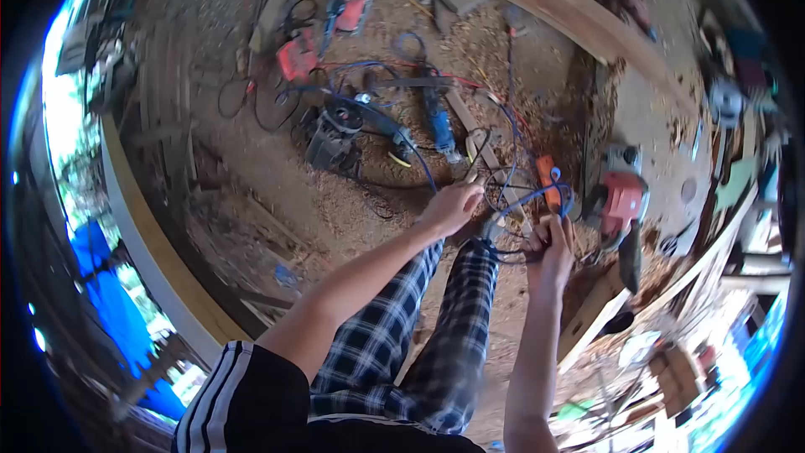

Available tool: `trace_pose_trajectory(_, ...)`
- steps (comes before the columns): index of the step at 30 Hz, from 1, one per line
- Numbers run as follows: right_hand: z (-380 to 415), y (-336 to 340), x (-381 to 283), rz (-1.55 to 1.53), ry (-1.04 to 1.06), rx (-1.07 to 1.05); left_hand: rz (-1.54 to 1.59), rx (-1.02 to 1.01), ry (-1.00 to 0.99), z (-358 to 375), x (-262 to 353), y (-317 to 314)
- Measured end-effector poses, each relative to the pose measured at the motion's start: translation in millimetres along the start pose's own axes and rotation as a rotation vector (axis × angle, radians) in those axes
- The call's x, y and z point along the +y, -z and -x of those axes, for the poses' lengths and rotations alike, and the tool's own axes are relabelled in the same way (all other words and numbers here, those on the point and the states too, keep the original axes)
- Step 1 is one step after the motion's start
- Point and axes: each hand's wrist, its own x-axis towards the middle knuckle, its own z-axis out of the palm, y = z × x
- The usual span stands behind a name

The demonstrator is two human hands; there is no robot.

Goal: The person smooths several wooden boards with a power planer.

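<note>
Fingers point(567, 233) of the right hand point(549, 252) closed round a looped blue flexible cable point(534, 195), near an orange oblong object point(547, 170) above the brown chip-strewn floor point(243, 172); left-hand fingers point(475, 190) bunched, their hold, if any, unclear through blur.

Across brown floor point(235, 151), wood shavings point(335, 201), two blue power tools point(438, 122), bulky black tool point(335, 130) alongside, wooden strip point(471, 127), trailing blue cord point(533, 195).
</note>
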Motion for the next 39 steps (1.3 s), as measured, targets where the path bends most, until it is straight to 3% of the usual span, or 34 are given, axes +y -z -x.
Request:
trace_pose_trajectory(2,18.2,-13.1,-40.0,0.117,0.067,-0.004,0.471,0.268,-0.01,10.7,21.6,-20.9)
trace_pose_trajectory(3,93.1,-73.1,-40.3,0.28,0.281,0.054,0.7,0.32,-0.178,44.0,24.9,2.9)
trace_pose_trajectory(5,122.3,-100.7,-42.6,0.26,0.552,-0.517,0.894,0.353,-0.146,94.1,46.5,51.9)
trace_pose_trajectory(7,153.4,-163.0,-37.4,0.23,0.716,-0.527,0.745,0.398,-0.281,114.7,35.2,65.5)
trace_pose_trajectory(11,180.8,-256.7,0.5,0.422,0.639,-0.573,0.475,0.596,-0.341,148.4,-10.6,110.9)
trace_pose_trajectory(13,205.7,-303.8,41.6,0.542,0.58,-0.742,1.16,0.486,-0.365,188.0,-35.7,163.5)
trace_pose_trajectory(15,238.3,-356.0,100.9,0.864,0.425,-0.877,1.344,0.531,-0.511,231.2,-67.2,231.6)
trace_pose_trajectory(16,259.8,-391.0,140.7,1.052,0.167,-0.569,1.338,0.62,-0.643,251.8,-89.2,269.7)
trace_pose_trajectory(17,257.2,-414.5,177.2,1.506,0.722,-1.121,1.339,0.712,-0.757,277.6,-110.8,302.2)
trace_pose_trajectory(18,277.2,-445.9,218.7,1.719,0.603,-1.168,1.347,0.659,-0.671,314.6,-135.8,331.2)
trace_pose_trajectory(19,289.9,-486.3,262.3,1.749,0.695,-1.401,1.335,0.605,-0.602,351.4,-165.1,363.7)
trace_pose_trajectory(20,299.4,-493.5,301.0,1.571,0.78,-1.5,1.344,0.582,-0.494,385.9,-194.9,398.1)
trace_pose_trajectory(21,311.9,-500.3,333.5,1.643,0.603,-1.562,1.354,0.557,-0.383,416.1,-221.1,429.9)
trace_pose_trajectory(22,322.6,-510.8,360.2,1.71,0.425,-1.622,1.319,0.648,-0.453,440.1,-237.8,456.2)
trace_pose_trajectory(23,329.9,-531.4,381.0,1.72,0.435,-1.623,1.284,0.741,-0.518,458.2,-249.5,477.4)
trace_pose_trajectory(25,339.1,-571.7,414.5,1.237,0.655,-1.938,1.139,0.978,-0.564,479.9,-266.5,506.3)
trace_pose_trajectory(26,338.4,-575.9,431.6,1.14,0.469,-1.85,1.307,1.016,-0.564,489.7,-270.5,531.7)
trace_pose_trajectory(28,322.8,-597.8,455.6,1.056,0.523,-1.834,1.465,1.035,-0.565,499.0,-297.4,577.2)
trace_pose_trajectory(29,314.7,-610.0,465.4,0.979,0.559,-1.822,1.681,0.865,-0.701,503.6,-323.1,600.5)
trace_pose_trajectory(30,306.2,-621.6,470.8,1.128,0.504,-1.77,1.884,0.671,-0.835,503.3,-340.7,620.2)
trace_pose_trajectory(31,291.6,-635.9,478.5,1.118,0.516,-1.758,1.875,0.655,-0.831,494.6,-351.7,632.2)
trace_pose_trajectory(33,251.8,-658.6,496.2,1.088,0.576,-1.803,1.663,0.611,-0.378,476.1,-371.6,653.5)
trace_pose_trajectory(35,170.8,-657.1,520.4,1.054,-0.142,-1.543,1.69,0.532,-0.302,469.4,-390.4,684.9)
trace_pose_trajectory(37,50.4,-641.6,544.8,0.863,-0.423,-1.123,1.704,0.485,-0.124,459.0,-417.4,712.7)
trace_pose_trajectory(38,17.6,-663.6,544.6,0.894,-0.292,-0.791,1.66,0.503,-0.054,446.2,-437.0,728.1)
trace_pose_trajectory(39,-44.3,-654.1,559.3,0.996,-0.065,-0.721,1.663,0.494,-0.057,425.0,-463.2,738.9)
